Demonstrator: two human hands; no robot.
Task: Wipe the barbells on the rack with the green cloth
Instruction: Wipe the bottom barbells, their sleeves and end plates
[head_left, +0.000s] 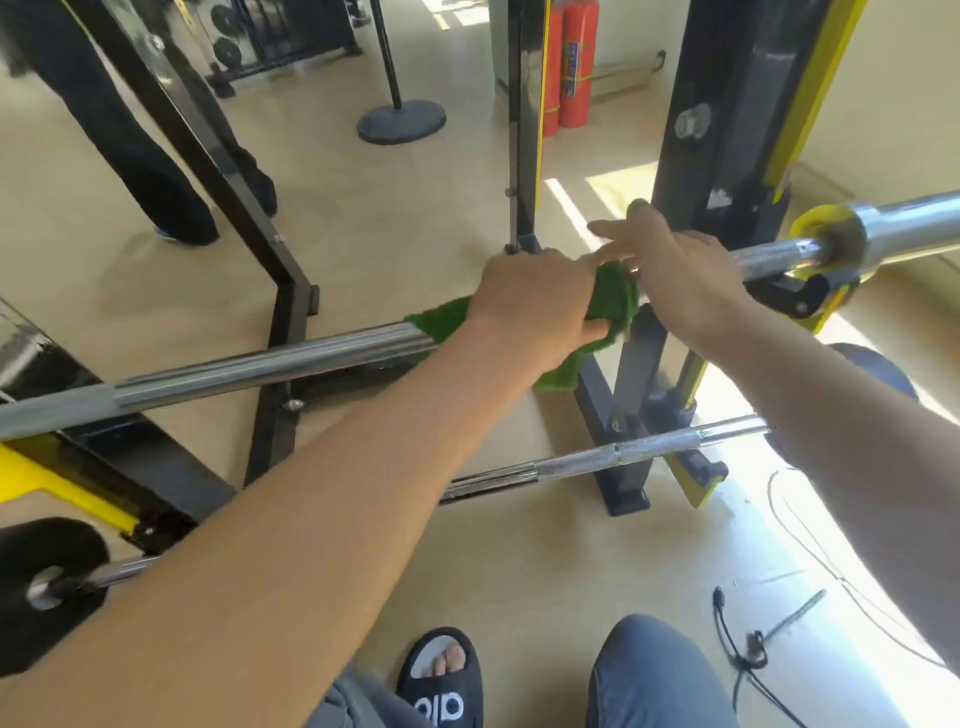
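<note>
left hand (537, 306) wraps green cloth (615, 296) round upper barbell (270, 364) to wipe | right hand (680, 275) loosely curled over bar, steadying; hold uncertain

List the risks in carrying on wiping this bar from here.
The right hand rests on the upper barbell close to the rack hook; wiping toward it may pinch fingers. The green cloth, gripped by the left hand, hangs a loose tail that might snag. A black cable lies on the floor near the feet, a possible trip.
</note>
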